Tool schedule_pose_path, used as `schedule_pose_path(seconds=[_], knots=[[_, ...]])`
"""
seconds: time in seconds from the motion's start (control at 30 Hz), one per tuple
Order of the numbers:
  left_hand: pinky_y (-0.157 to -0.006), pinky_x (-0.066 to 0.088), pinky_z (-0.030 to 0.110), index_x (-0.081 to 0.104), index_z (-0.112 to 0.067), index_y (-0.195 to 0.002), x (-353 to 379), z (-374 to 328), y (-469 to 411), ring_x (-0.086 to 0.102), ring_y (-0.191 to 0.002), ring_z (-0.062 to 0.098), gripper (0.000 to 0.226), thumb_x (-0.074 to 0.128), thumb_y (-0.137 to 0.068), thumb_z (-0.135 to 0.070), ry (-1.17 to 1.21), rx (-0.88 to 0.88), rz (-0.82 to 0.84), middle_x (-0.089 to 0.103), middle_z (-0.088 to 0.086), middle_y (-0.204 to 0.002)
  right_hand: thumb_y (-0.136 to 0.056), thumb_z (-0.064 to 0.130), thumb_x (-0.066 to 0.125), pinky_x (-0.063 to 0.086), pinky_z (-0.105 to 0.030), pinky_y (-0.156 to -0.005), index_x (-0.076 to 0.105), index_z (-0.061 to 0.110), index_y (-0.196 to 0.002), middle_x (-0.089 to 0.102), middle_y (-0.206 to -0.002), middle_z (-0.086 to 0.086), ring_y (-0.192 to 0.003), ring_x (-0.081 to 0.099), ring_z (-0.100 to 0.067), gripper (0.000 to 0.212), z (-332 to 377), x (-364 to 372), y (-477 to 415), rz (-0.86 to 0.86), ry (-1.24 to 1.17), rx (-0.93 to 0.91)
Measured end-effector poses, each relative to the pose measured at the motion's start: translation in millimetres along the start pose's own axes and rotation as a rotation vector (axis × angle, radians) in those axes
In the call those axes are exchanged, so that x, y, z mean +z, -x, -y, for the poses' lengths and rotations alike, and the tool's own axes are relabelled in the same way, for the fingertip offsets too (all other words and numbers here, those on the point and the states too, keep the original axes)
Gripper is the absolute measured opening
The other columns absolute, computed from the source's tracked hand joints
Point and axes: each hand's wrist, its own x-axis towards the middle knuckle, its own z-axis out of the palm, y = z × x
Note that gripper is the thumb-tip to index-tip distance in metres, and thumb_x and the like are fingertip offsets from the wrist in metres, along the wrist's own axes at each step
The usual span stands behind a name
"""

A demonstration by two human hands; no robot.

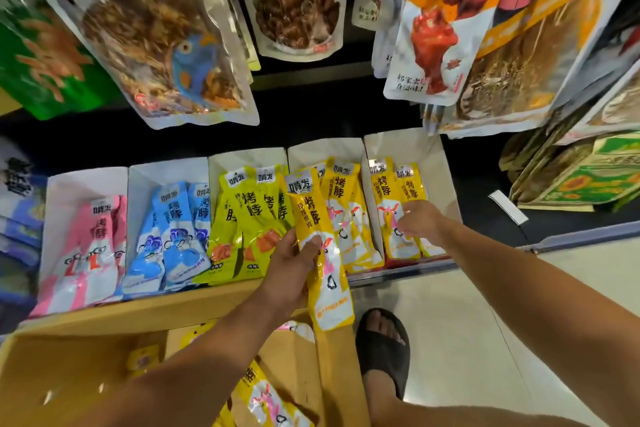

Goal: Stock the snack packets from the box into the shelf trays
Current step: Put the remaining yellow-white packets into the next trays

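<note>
Head camera looks down at a low shop shelf and a box. The left hand [291, 267] holds one long orange-yellow plastic snack packet [313, 215]. The thumb lies across the front of it and the fingers curl round the back, so the hand grips it tight. This packet stands up tall and leans a little. It is in front of the trays and above the edge of the big brown cardboard box [104, 315]. A few loose yellow packets [266, 395] lie down inside the box.

The right hand [420, 218] reaches into the far-right white card tray [391, 146]. Its fingers bend down and touch the standing orange-yellow packets [384, 191] in that tray. It is hard to tell if the fingers pinch a packet or only press on it.

The next white tray [311, 149] to the left holds more orange-yellow packets. After that come lemon-yellow packets [249, 204], then light blue packets [176, 218], then pink packets [100, 236], each colour in its own tray.

Big shiny snack bags [156, 45] hang above the trays. A foot in a black sandal [384, 347] stands on the pale floor [485, 322], just beside the box.
</note>
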Motion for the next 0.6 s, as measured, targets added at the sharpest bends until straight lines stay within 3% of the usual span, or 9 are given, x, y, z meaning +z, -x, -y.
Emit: schedule_pose_path(seconds=[0.07, 0.17, 0.27, 0.33, 0.43, 0.6], knots=[[-0.08, 0.062, 0.044, 0.067, -0.023, -0.123, -0.6, -0.1, -0.6, 0.075, -0.101, 0.027, 0.024, 0.059, -0.103, -0.013, 0.015, 0.002, 0.015, 0.077, 0.006, -0.114, -0.088, 0.004, 0.068, 0.051, -0.031, -0.081, 0.052, 0.003, -0.139, 0.062, -0.129, -0.02, -0.106, 0.063, -0.03, 0.053, 0.8, 6.6, 5.1, -0.03, 0.011, -0.021], [-0.082, 0.062, 0.046, 0.067, -0.022, -0.123, -0.3, 0.7, -2.7, 0.075, -0.103, 0.03, 0.023, 0.06, -0.103, -0.014, 0.025, 0.0, 0.012, 0.077, 0.007, -0.115, -0.083, 0.013, 0.078, 0.047, -0.032, -0.092, 0.044, 0.008, -0.146, 0.056, -0.136, -0.018, -0.12, 0.058, -0.031, 0.072, -5.1, 11.2, 3.4, -0.165, 0.193, -0.168], [-0.088, 0.06, 0.051, 0.069, -0.025, -0.121, -0.6, 4.0, -4.6, 0.074, -0.105, 0.031, 0.023, 0.061, -0.102, -0.014, 0.023, -0.002, -0.004, 0.077, 0.007, -0.115, -0.079, 0.018, 0.082, 0.045, -0.028, -0.094, 0.048, 0.017, -0.145, 0.047, -0.141, -0.011, -0.116, 0.058, -0.026, 0.074, -15.1, 19.0, 1.8, -0.099, 0.417, -0.318], [-0.09, 0.059, 0.052, 0.068, -0.026, -0.121, -0.6, 4.8, -5.3, 0.073, -0.106, 0.031, 0.023, 0.061, -0.102, -0.015, 0.02, 0.003, -0.003, 0.077, 0.007, -0.116, -0.08, 0.024, 0.081, 0.047, -0.034, -0.099, 0.045, 0.021, -0.148, 0.049, -0.139, -0.01, -0.121, 0.054, -0.027, 0.077, -21.6, 26.2, 0.0, -0.066, 0.556, -0.379], [-0.087, 0.06, 0.049, 0.068, -0.026, -0.123, -2.1, 7.0, -7.6, 0.074, -0.105, 0.031, 0.025, 0.061, -0.102, -0.015, 0.017, 0.008, -0.002, 0.076, 0.007, -0.117, -0.08, 0.027, 0.08, 0.051, -0.04, -0.097, 0.041, 0.024, -0.15, 0.049, -0.14, -0.008, -0.121, 0.055, -0.028, 0.08, -22.0, 28.9, -1.9, -0.092, 0.579, -0.389], [-0.092, 0.059, 0.054, 0.067, -0.024, -0.125, -2.4, 8.5, -9.0, 0.073, -0.108, 0.033, 0.025, 0.061, -0.103, -0.015, 0.002, -0.002, -0.004, 0.076, 0.007, -0.119, -0.086, 0.032, 0.078, 0.045, -0.035, -0.1, 0.04, 0.021, -0.151, 0.042, -0.145, -0.007, -0.124, 0.055, -0.028, 0.076, -16.9, 20.7, 5.1, -0.07, 0.529, -0.33]])
